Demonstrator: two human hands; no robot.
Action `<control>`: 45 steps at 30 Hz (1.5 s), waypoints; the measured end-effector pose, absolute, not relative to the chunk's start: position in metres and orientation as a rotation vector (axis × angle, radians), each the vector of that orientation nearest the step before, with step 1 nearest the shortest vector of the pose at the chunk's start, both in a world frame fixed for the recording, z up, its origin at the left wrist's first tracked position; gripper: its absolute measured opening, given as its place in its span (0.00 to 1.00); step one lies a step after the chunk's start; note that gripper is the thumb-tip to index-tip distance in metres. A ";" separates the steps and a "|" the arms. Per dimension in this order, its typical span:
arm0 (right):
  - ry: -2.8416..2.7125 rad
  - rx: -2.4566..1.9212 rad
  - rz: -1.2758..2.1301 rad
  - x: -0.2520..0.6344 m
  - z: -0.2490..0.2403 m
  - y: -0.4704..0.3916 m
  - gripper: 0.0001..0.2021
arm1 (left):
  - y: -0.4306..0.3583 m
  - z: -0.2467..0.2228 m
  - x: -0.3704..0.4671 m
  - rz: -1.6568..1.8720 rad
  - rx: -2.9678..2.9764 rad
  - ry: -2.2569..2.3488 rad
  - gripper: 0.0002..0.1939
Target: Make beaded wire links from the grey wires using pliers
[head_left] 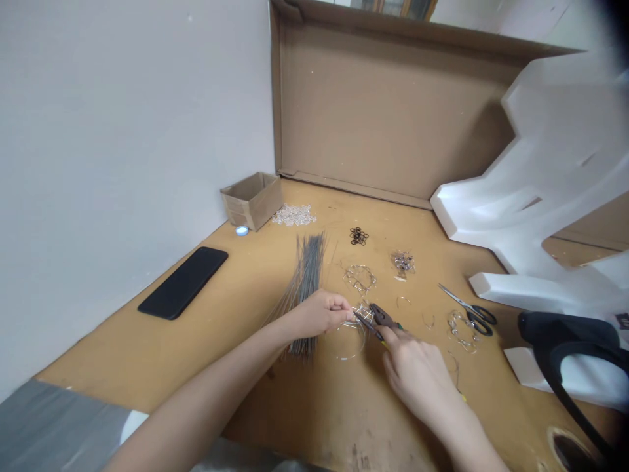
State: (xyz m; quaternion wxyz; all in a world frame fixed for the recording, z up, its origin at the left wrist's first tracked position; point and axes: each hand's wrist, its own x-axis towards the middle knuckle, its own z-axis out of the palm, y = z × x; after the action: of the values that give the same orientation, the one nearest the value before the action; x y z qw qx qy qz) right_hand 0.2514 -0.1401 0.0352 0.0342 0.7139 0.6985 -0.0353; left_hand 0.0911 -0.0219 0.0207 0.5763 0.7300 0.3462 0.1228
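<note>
My left hand [320, 314] is closed, its thumb and forefinger pinching a small thin wire frame [363, 313]. In my right hand [417, 367] is a pair of pliers [383, 317] with dark jaws spread apart; the tips are beside the wire frame. The grip ends are mostly covered by my fingers. Under and behind my left wrist lies a bundle of straight grey wires [309, 269]. A loose curved wire [350, 358] hangs or lies just below the frame; which, I cannot tell.
Past my hands lie a beaded wire ring [360, 278], black rings [358, 236], a small wire heap [403, 262] and clear beads [295, 214] near a cardboard box [253, 200]. Scissors [469, 309] and another beaded ring [462, 331] are right; a phone [184, 282] is left.
</note>
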 end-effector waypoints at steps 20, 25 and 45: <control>2.135 2.299 -0.136 0.251 0.033 -0.136 0.11 | -0.020 0.010 0.094 0.416 1.471 0.693 0.13; 2.189 2.309 -0.259 0.257 0.029 -0.136 0.14 | -0.019 0.011 0.093 0.440 1.483 0.654 0.15; 2.268 2.305 -0.471 0.258 0.034 -0.137 0.17 | -0.028 0.012 0.093 0.563 1.987 0.840 0.12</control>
State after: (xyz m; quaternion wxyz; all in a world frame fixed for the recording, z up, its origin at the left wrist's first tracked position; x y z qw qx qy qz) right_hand 0.2580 -0.1371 0.0338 -0.0630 0.7039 0.6928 -0.1438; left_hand 0.0928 -0.0281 0.0120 0.4405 0.8000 0.3383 0.2269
